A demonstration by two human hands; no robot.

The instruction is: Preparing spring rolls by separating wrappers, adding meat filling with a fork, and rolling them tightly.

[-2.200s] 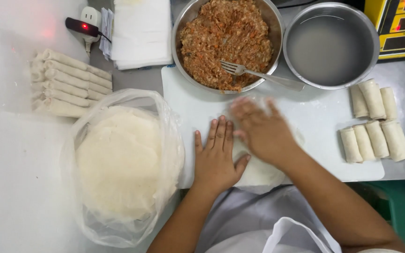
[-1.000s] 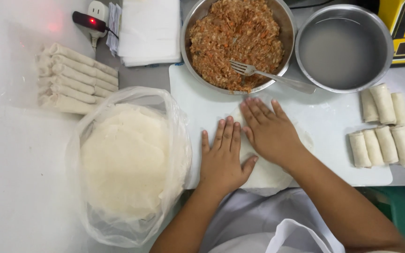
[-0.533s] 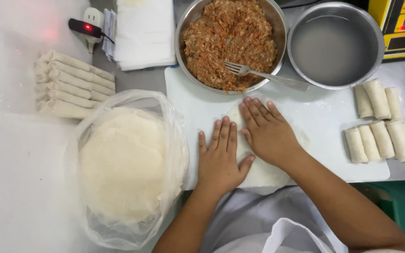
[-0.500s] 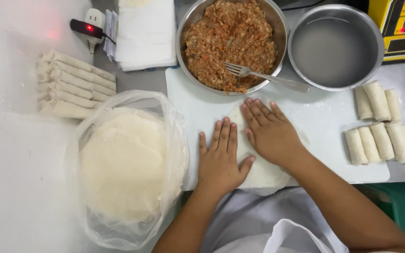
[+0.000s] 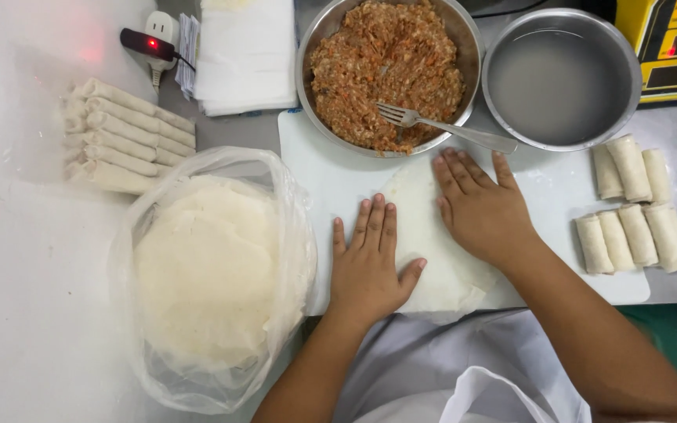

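Observation:
A thin white wrapper sheet [image 5: 425, 235] lies flat on a white cutting board [image 5: 323, 164]. My left hand [image 5: 370, 262] presses palm-down on the sheet's left part, fingers together and straight. My right hand [image 5: 483, 207] lies flat on its right part, fingers spread toward the far edge. Just beyond the fingertips sits a metal bowl of minced meat filling [image 5: 385, 66] with a fork [image 5: 440, 125] resting in it.
A clear bag with a stack of round wrappers [image 5: 209, 274] lies at the left. Rolled spring rolls sit in a pile at far left [image 5: 123, 141] and in rows at right [image 5: 636, 211]. A metal bowl of water [image 5: 562, 78], folded white cloths [image 5: 244, 55] and a power plug [image 5: 154, 39] stand at the back.
Both hands slid slightly over the wrapper, smoothing it; my right hand settled flat with fingers spread. The bowls and rolls did not move.

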